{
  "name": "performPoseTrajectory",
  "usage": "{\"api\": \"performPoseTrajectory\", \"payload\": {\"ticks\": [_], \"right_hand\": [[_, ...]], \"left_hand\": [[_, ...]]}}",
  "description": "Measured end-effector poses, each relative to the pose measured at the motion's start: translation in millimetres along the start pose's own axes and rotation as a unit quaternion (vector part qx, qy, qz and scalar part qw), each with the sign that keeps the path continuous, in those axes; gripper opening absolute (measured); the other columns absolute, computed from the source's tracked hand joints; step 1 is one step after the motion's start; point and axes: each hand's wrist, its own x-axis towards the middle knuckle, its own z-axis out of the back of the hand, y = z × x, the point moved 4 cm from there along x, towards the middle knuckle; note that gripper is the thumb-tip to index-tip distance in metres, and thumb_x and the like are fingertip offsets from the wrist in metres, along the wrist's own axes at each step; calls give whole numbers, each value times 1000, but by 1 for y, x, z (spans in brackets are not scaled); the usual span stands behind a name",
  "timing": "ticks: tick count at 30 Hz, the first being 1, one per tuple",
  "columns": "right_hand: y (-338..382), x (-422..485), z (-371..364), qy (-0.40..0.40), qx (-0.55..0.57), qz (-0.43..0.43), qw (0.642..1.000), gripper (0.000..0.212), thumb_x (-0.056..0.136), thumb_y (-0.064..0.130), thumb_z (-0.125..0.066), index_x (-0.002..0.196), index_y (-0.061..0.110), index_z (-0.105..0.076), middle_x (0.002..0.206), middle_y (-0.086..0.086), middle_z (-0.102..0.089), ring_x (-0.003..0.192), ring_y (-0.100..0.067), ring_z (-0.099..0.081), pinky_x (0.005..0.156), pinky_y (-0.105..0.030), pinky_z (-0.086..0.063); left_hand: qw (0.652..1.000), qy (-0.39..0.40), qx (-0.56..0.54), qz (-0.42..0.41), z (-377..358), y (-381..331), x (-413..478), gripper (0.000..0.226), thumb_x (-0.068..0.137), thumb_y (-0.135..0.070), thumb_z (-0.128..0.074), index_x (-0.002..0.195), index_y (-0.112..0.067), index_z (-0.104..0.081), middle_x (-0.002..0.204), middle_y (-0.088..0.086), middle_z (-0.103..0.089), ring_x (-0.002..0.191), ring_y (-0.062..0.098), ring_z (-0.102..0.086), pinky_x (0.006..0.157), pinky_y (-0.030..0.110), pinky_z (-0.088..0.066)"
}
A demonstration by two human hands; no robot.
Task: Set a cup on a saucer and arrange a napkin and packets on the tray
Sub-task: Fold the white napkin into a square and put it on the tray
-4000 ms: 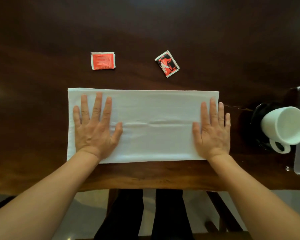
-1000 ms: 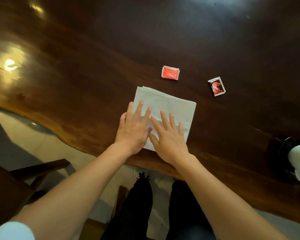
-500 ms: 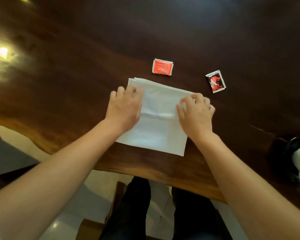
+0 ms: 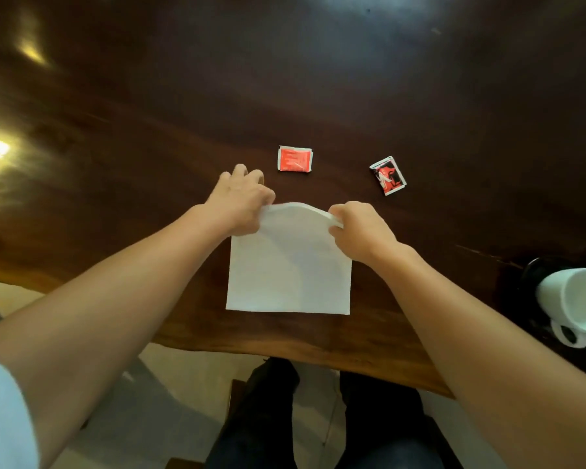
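Note:
A white folded napkin (image 4: 288, 269) lies near the front edge of the dark wooden table. My left hand (image 4: 241, 201) pinches its far left corner and my right hand (image 4: 359, 228) pinches its far right corner, and the far edge is raised and curls toward me. Beyond the napkin lie a red packet (image 4: 295, 158) and a red-and-black packet (image 4: 388, 175). At the right edge a white cup (image 4: 575, 299) rests on a black saucer (image 4: 531, 269).
The wooden table (image 4: 285, 79) stretches dark and glossy beyond the packets, with lamp reflections at the left. Its wavy front edge runs just below the napkin. My legs and a chair show under the table. No tray is visible.
The long napkin has been folded into a square. Since half a second ago both hands gripped its far corners and lifted that edge back toward me.

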Motion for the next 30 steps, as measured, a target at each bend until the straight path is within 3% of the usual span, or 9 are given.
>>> {"api": "performPoseTrajectory", "payload": {"ticks": [4, 7, 12, 16, 20, 23, 25, 27, 30], "right_hand": [[-3, -30, 18, -86, 8, 42, 995, 25, 98, 13, -61, 115, 25, -75, 101, -3, -56, 94, -21, -55, 74, -36, -53], [-5, -62, 18, -168, -40, 97, 980, 34, 91, 8, -70, 121, 23, -72, 111, -4, -63, 101, -22, -55, 76, -34, -54], [-10, -98, -45, -152, -128, 149, 969, 43, 74, -9, -71, 112, 11, -74, 118, -17, -68, 114, -41, -60, 82, -47, -54], [-27, -103, -92, -86, -95, 103, 986, 51, 83, -6, -63, 130, 12, -63, 146, -17, -51, 143, -38, -36, 112, -51, -35], [-28, -102, -92, -104, -80, 96, 987, 41, 81, 18, -63, 121, 20, -63, 142, -8, -52, 142, -30, -35, 116, -60, -20], [-13, -95, -81, -168, -33, 98, 980, 37, 82, 21, -61, 118, 16, -61, 130, -5, -58, 137, -29, -42, 113, -58, -26], [7, -83, -85, -171, -25, 123, 977, 45, 86, 19, -59, 130, 14, -54, 138, -7, -55, 143, -31, -36, 114, -56, -28], [24, -71, -102, -136, -32, 146, 979, 54, 96, 26, -49, 147, 12, -39, 154, -8, -42, 150, -32, -22, 117, -57, -23], [24, -50, -129, -98, -80, 136, 983, 62, 104, 47, -15, 158, 18, -5, 168, -4, -5, 154, -24, 7, 123, -55, -4]], "left_hand": [[988, -110, -100, -51, 20, 5, -34, 35, 78, 7, -66, 69, -21, -48, 80, -2, -51, 75, 21, -52, 56, 27, -35], [981, -150, -80, -97, 19, -2, -67, 36, 73, 11, -67, 71, -19, -46, 80, 3, -52, 74, 21, -49, 56, 26, -34], [987, -105, -33, -116, -30, -20, -108, 22, 68, 10, -65, 80, -8, -63, 89, 11, -61, 82, 29, -51, 62, 39, -49], [991, -60, -1, -124, -71, -30, -125, 8, 80, -22, -61, 86, -17, -61, 97, 5, -60, 90, 27, -48, 70, 39, -46], [992, -94, -9, -88, -73, -31, -122, 42, 86, -57, -48, 88, -18, -65, 91, 4, -63, 86, 24, -49, 72, 40, -47], [990, -115, -27, -81, -70, -43, -110, 50, 90, -54, -49, 118, -15, -64, 121, 11, -63, 114, 30, -54, 94, 45, -47], [992, -94, -26, -83, -75, -54, -98, 58, 96, -48, -46, 142, -13, -50, 150, 15, -46, 142, 35, -37, 113, 49, -34], [994, -69, -11, -80, -87, -59, -91, 65, 100, -44, -32, 156, -11, -28, 166, 14, -21, 154, 35, -12, 123, 49, -16], [993, -79, 7, -82, -105, -50, -84, 66, 103, -42, -15, 160, -12, -3, 169, 12, 1, 155, 31, 8, 126, 47, -3]]}}
